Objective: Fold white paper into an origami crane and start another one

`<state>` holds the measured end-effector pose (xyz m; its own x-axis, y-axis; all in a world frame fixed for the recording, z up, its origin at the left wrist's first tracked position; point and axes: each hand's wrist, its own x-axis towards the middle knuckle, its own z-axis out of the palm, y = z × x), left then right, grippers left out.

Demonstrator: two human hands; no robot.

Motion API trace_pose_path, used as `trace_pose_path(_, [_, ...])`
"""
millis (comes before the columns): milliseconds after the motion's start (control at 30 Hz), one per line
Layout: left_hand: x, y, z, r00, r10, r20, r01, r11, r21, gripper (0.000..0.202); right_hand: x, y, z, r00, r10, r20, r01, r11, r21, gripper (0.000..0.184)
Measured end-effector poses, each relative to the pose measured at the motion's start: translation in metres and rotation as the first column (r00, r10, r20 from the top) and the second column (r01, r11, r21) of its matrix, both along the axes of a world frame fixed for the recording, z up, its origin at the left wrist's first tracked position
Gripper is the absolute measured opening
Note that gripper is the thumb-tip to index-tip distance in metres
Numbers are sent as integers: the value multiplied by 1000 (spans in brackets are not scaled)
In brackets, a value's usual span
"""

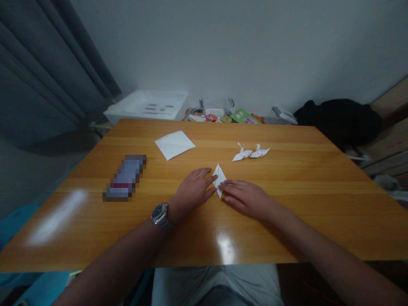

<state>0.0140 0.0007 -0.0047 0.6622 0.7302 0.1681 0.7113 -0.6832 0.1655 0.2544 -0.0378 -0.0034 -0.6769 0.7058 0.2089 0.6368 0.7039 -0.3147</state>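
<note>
A small white sheet folded into a kite shape, a folded paper [218, 173], lies on the table in front of me with its point facing away. My left hand [195, 187] rests at its left side with fingers spread, one fingertip lying on the paper and the thumb by its lower left edge. From the right, my right hand [244, 196] has its fingers together over the paper's lower right edge, the thumb lower down near the bottom tip. Part of the paper is hidden under these fingers. A watch [160, 214] is on my left wrist.
Two folded paper cranes [251, 152] stand farther back on the wooden table [287, 170]. A white sheet [175, 145] lies back left, and a blurred-out phone-like object [126, 177] on the left. Behind the table are a white tray [149, 104] and assorted packets [245, 116].
</note>
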Motion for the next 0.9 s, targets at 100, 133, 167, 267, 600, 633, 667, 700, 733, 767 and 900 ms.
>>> trace_pose_path(100, [-1,2,0,1000,4,14,-4,1000,-15,45,4,6,4,1000,-4,-24,3,999,-43,36])
trace_pose_path(133, [-2,3,-1,1000,1,19,0,1000,-17,45,6,10,5,999,-2,-38,0,999,-51,35])
trace_pose_path(167, [-3,4,-1,1000,-5,22,6,1000,-18,45,8,14,6,998,-15,-59,12,999,-42,34])
trace_pose_path(267, [-5,9,-3,999,-25,24,25,1000,-4,43,13,27,4,993,-66,-95,63,998,-31,35])
trace_pose_path(600, [-3,10,3,993,-117,11,117,993,2,40,14,42,-17,999,-28,-30,28,999,21,35])
trace_pose_path(633, [-2,9,4,993,-118,21,118,993,-7,39,14,41,-18,999,-36,-30,37,998,40,35])
trace_pose_path(667, [0,8,5,993,-115,34,115,993,-9,38,13,40,-19,999,-45,-24,46,997,61,34])
trace_pose_path(700, [0,7,5,993,-115,33,116,993,-16,37,13,38,-19,999,-52,-13,53,995,79,34])
trace_pose_path(733, [1,6,5,993,-113,33,113,993,-19,37,12,37,-18,998,-58,0,58,994,95,35])
trace_pose_path(767, [2,5,5,993,-110,32,111,994,-21,37,12,35,-17,998,-63,11,62,992,108,35])
trace_pose_path(900, [3,4,3,996,-81,47,82,997,-17,37,9,29,-14,996,-89,14,86,987,134,34])
